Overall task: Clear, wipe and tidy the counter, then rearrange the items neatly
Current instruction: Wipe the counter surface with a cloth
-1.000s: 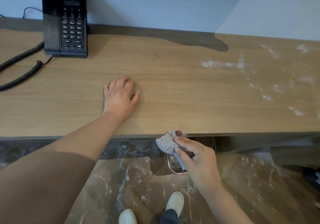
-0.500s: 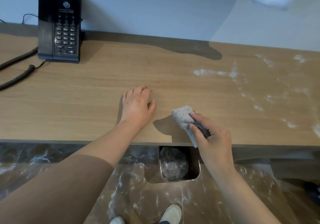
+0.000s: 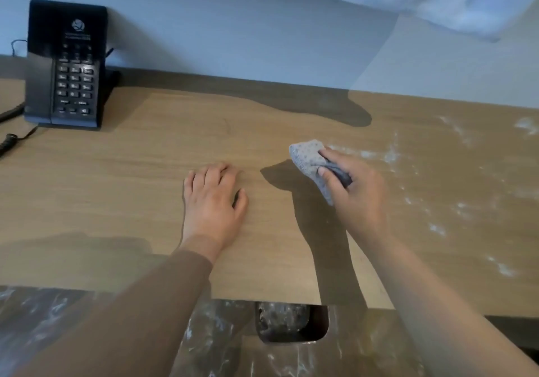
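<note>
The wooden counter (image 3: 122,190) fills the middle of the head view. My right hand (image 3: 354,193) grips a grey dotted cloth (image 3: 307,159) and holds it over the counter's middle, at the left edge of a patch of white powder (image 3: 388,155). More white specks (image 3: 437,228) are scattered over the counter's right part. My left hand (image 3: 213,201) lies flat on the wood with its fingers spread, a little left of the cloth, holding nothing.
A black desk phone (image 3: 65,64) stands at the back left against the wall, its coiled cord (image 3: 8,140) trailing off the left edge. Below the counter's front edge sits a small bin (image 3: 291,325) on a marble floor (image 3: 43,318).
My right hand has carried the cloth from below the counter's front edge up onto the counter and further back and right, to the powder. My left hand stays flat on the wood.
</note>
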A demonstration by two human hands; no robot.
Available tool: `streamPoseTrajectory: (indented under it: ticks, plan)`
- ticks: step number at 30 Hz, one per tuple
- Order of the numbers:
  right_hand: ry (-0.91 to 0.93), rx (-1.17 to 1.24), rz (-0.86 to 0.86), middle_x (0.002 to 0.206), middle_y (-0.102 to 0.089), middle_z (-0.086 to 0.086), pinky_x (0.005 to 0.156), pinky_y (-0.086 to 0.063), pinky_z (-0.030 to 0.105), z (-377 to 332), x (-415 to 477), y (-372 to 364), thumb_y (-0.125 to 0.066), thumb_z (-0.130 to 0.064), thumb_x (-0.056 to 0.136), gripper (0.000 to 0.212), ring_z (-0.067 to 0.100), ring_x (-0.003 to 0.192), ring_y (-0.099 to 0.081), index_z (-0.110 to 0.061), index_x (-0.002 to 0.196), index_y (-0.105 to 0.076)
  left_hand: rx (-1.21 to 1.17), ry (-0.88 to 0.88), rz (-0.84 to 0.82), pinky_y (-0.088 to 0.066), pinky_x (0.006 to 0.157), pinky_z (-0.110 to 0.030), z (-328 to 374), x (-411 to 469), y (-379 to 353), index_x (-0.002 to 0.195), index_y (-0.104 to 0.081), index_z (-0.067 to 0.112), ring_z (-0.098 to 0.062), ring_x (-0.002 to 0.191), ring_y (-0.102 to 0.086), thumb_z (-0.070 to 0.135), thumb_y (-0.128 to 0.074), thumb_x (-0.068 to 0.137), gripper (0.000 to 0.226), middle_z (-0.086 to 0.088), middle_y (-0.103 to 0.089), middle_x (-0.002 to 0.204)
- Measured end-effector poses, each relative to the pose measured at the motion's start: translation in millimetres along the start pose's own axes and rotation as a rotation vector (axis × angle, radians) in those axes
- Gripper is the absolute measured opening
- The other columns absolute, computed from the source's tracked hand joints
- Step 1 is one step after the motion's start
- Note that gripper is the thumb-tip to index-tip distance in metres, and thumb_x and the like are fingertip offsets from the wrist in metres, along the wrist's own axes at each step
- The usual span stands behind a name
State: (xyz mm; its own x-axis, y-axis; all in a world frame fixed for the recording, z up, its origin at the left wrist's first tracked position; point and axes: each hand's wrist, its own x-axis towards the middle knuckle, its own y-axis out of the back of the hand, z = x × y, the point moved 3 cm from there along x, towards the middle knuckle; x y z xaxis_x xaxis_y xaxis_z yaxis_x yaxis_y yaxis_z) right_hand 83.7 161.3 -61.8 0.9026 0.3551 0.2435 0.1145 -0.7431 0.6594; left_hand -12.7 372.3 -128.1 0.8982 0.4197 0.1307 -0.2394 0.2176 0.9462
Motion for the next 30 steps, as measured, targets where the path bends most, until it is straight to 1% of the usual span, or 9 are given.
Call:
streamPoseTrajectory:
  ticks: [4,7,11,14,19,21,24,26,30]
  plan:
    - [0.018,0.006,-0.037,0.13,-0.062,-0.004,0.098,-0.034,0.005,3.9,50.2,-5.6,-0.063,-0.01,0.09,0.034,-0.002,0.119,-0.05,-0.015,0.123,-0.067,-0.011,0.007,0.01,-0.029,0.111,-0.051,-0.5,0.1,-0.6,0.126,-0.06,0.018,-0.027,0.122,-0.043,0.043,-0.041,0.087,0.05,-0.004,-0.054,0.131]
    - [0.002,0.001,-0.065,0.13,-0.062,-0.002,0.086,-0.039,0.0,9.8,88.2,-11.9,-0.062,-0.01,0.092,0.033,0.009,0.123,-0.053,-0.016,0.124,-0.066,-0.019,0.012,0.031,-0.033,0.108,-0.053,-0.3,2.3,-0.8,0.121,-0.063,0.017,-0.028,0.118,-0.045,0.043,-0.043,0.084,0.05,-0.006,-0.057,0.127]
    - [0.032,-0.105,-0.063,0.127,-0.065,-0.002,0.101,-0.045,0.028,17.9,133.5,-24.3,-0.062,-0.021,0.093,0.034,0.015,0.118,-0.058,-0.021,0.127,-0.065,-0.028,0.0,0.063,-0.033,0.107,-0.053,0.1,2.1,-0.1,0.119,-0.065,0.015,-0.028,0.118,-0.048,0.042,-0.046,0.084,0.048,-0.007,-0.059,0.126]
    - [0.041,-0.154,-0.075,0.126,-0.065,-0.002,0.1,-0.043,0.028,24.8,157.7,-35.1,-0.061,-0.021,0.093,0.035,0.017,0.117,-0.058,-0.021,0.128,-0.064,-0.008,-0.031,0.093,-0.033,0.109,-0.051,0.3,1.9,0.4,0.119,-0.066,0.014,-0.029,0.121,-0.052,0.04,-0.048,0.085,0.046,-0.007,-0.059,0.127]
    - [0.104,-0.179,-0.145,0.134,-0.06,0.003,0.106,-0.039,0.031,34.4,183.7,-52.2,-0.055,-0.015,0.096,0.037,0.022,0.127,-0.052,-0.016,0.133,-0.059,0.012,-0.047,0.098,-0.02,0.115,-0.037,-0.4,2.1,1.7,0.121,-0.066,0.015,-0.025,0.125,-0.047,0.04,-0.048,0.086,0.046,-0.006,-0.058,0.129]
    - [0.12,-0.244,-0.187,0.138,-0.056,0.008,0.109,-0.036,0.037,39.9,192.3,-59.5,-0.052,-0.012,0.097,0.038,0.026,0.131,-0.047,-0.013,0.134,-0.056,-0.005,-0.051,0.092,-0.018,0.115,-0.035,-0.5,2.2,2.7,0.121,-0.065,0.014,-0.025,0.125,-0.047,0.039,-0.048,0.087,0.045,-0.006,-0.058,0.129]
    - [0.079,-0.413,-0.33,0.147,-0.046,0.009,0.113,-0.027,0.049,52.2,203.2,-77.0,-0.048,-0.018,0.099,0.042,0.028,0.14,-0.033,-0.014,0.14,-0.049,-0.014,-0.042,0.067,-0.024,0.116,-0.042,-0.1,1.4,2.9,0.121,-0.065,0.015,-0.026,0.126,-0.048,0.038,-0.048,0.087,0.045,-0.004,-0.056,0.129]
    - [0.017,-0.462,-0.403,0.153,-0.036,0.006,0.115,-0.022,0.048,59.0,207.4,-85.6,-0.044,-0.028,0.101,0.045,0.025,0.145,-0.022,-0.017,0.145,-0.042,-0.003,-0.027,0.045,-0.027,0.113,-0.048,-0.3,1.4,2.0,0.121,-0.064,0.015,-0.026,0.125,-0.049,0.039,-0.047,0.088,0.044,-0.003,-0.056,0.129]
    - [0.012,-0.456,-0.413,0.155,-0.033,0.004,0.116,-0.022,0.044,61.2,210.9,-89.4,-0.039,-0.033,0.102,0.047,0.026,0.144,-0.021,-0.019,0.147,-0.039,0.01,-0.019,0.029,-0.031,0.111,-0.051,-0.9,2.7,0.8,0.12,-0.065,0.015,-0.028,0.124,-0.051,0.038,-0.047,0.087,0.044,-0.004,-0.057,0.128]
